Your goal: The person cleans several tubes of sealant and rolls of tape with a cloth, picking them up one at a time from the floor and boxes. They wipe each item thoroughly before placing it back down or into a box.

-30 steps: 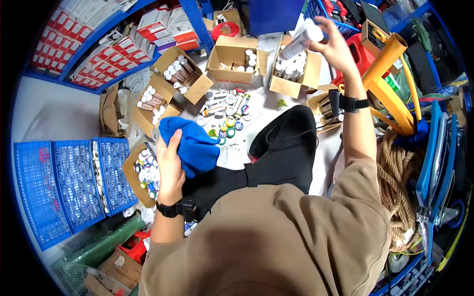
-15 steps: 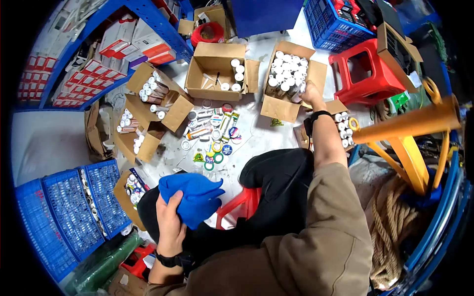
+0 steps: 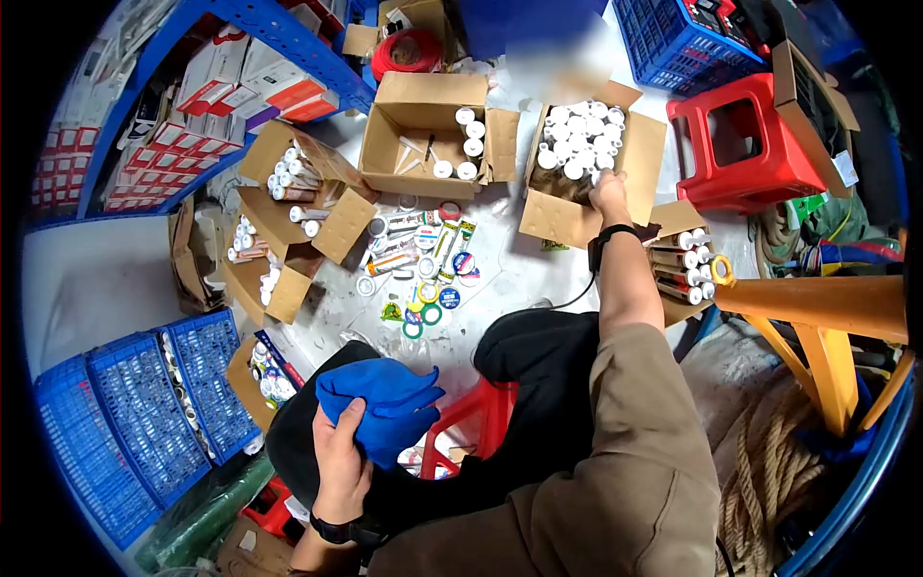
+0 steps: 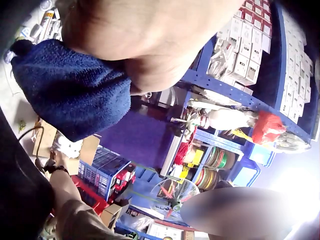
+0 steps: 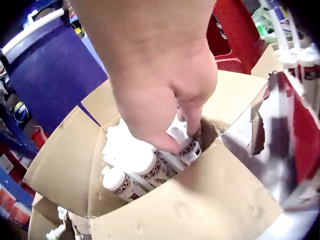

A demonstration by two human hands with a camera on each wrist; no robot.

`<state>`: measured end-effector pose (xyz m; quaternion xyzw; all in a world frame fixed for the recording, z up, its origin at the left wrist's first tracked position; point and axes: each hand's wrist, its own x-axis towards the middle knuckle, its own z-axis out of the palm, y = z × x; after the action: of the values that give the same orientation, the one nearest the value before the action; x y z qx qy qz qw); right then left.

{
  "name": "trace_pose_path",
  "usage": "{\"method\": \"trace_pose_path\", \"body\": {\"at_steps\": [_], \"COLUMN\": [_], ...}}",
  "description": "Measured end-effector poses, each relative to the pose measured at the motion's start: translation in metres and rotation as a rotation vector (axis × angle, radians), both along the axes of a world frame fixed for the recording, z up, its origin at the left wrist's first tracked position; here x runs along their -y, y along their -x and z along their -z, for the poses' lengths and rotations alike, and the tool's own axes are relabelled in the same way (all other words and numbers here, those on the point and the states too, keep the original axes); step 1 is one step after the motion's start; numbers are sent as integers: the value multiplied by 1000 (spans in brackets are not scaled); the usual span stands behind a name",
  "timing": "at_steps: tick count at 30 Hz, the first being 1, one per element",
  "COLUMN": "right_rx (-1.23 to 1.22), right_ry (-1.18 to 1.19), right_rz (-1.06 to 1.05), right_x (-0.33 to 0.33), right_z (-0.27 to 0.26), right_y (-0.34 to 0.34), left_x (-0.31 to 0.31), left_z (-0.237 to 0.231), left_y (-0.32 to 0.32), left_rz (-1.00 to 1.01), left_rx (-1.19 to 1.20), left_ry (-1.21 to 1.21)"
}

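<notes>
My left hand (image 3: 341, 460) grips a bunched blue towel (image 3: 385, 402) above my lap; its looped terry cloth shows in the left wrist view (image 4: 75, 87). My right hand (image 3: 609, 195) reaches down into the near right corner of an open cardboard box (image 3: 553, 219) packed with white-capped sealant cartridges (image 3: 577, 130). In the right wrist view, the thumb and fingers of that hand (image 5: 165, 105) close around the top of one cartridge (image 5: 191, 151) standing by the box wall. Other cartridges (image 5: 125, 185) with a brown-patterned band stand beside it.
A box with a few cartridges (image 3: 385, 180) stands left of the packed one; another (image 3: 685, 306) sits right of my forearm. Tape rolls and tubes (image 3: 423, 260) lie on the floor. A red stool (image 3: 798, 173), yellow metal frame (image 3: 817, 308) and blue crates (image 3: 144, 423) surround me.
My right hand has come down from holding a cartridge raised above the box to the cartridges inside it. The left hand keeps its hold on the towel. The head view has shifted.
</notes>
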<state>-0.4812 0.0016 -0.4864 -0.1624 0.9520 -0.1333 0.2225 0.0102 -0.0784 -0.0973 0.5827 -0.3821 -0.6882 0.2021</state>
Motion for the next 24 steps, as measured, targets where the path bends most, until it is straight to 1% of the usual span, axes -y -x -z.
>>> {"method": "trace_pose_path", "body": {"at_steps": [3,5,6,7,8,10,11,12,13,14,15,16,17,18,19,20,21,22,23,24], "right_rx": [37,22,-12,-111,-95,-32,-113,-71,25,117,215,362,700,786,841,1023,1051,1111,1168,1343], "right_ry": [-15,-68,31,11,64,224,332,484,638,742,753,728,644,737,788,828,799,867,936,1036], "right_rz": [46,-150,-131,-166,-133,-208,-220,-227,-251,-332,-425,-531,-520,-727,-921,-931,-970,-941,-913,-737], "right_x": [-4,-12,-14,-9,0,21,40,56,72,83,87,94,95,95,97,97,96,96,96,97], "right_z": [10,29,22,-10,-18,-72,-98,-151,-179,-218,-274,-303,-334,-340,-342,-346,-356,-363,-368,-366], "right_y": [9,22,23,15,23,18,3,-28,-52,-89,-135,-173,-211,-244,-278,-311,-334,-350,-362,-373], "left_x": [-5,-7,-7,-7,-7,-7,-5,-2,1,5,7,11,16,20,23,26,29,35,41,48], "left_z": [-2,-6,-8,-9,-11,-9,-7,-4,-6,-7,-10,-12,-15,-19,-26,-34,-40,-36,-38,-42], "left_y": [4,3,0,-2,-5,-15,-22,-28,-32,-37,-43,-50,-57,-64,-68,-68,-71,-73,-73,-70], "left_rz": [1,0,-3,3,9,-24,-51,-57,-81,-101,-122,-125,-152,-182,-183,-132,-79,-119,-112,-96], "left_rx": [-39,-57,-56,-88,-117,-135,-164,-209,-264,-294,-320,-325,-418,-505,-506,-608,-705,-656,-655,-724], "left_ry": [3,19,23,40,57,77,97,111,89,117,140,142,160,173,170,173,173,199,197,161]}}
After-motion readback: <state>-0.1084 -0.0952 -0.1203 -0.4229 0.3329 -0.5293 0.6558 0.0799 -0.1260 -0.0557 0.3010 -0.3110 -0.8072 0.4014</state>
